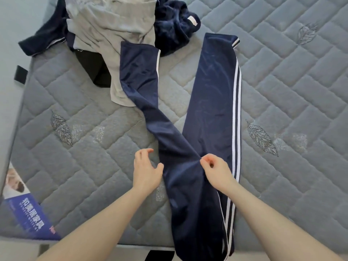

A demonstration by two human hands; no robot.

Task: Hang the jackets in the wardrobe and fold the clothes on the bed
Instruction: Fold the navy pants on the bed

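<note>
Right hand (216, 171) is what I watch first: its thumb and forefinger are drawn together at the crotch of the navy track trousers (190, 185), pinching the fabric where the two legs part, so I read it as gripping the trousers. My left hand (146, 171) sits just beside the trousers' left edge, fingers loosely curled and spread, holding nothing, the thumb touching or nearly touching the cloth; I cannot tell which.

From my hands the trousers run lengthwise away from me, waistband end hanging over the near edge of the bed (282, 91) below my wrists. Beyond the right hand, the right leg (212, 91) lies nearly straight ahead, white stripes along its outer side. Beyond the left hand, the left leg (139, 81) splays off up and to the left, its cuff end resting against the grey garment (111, 25) in the heap of clothes at the far left.

So the relation that matters: the two legs form a V opening away from me, with my right hand at the point of it. I judge the next move to be bringing the splayed left leg across onto the straight one. The left hand is nearer that leg, though the cuff lies well beyond it, so I would expect a reach forward.
</note>
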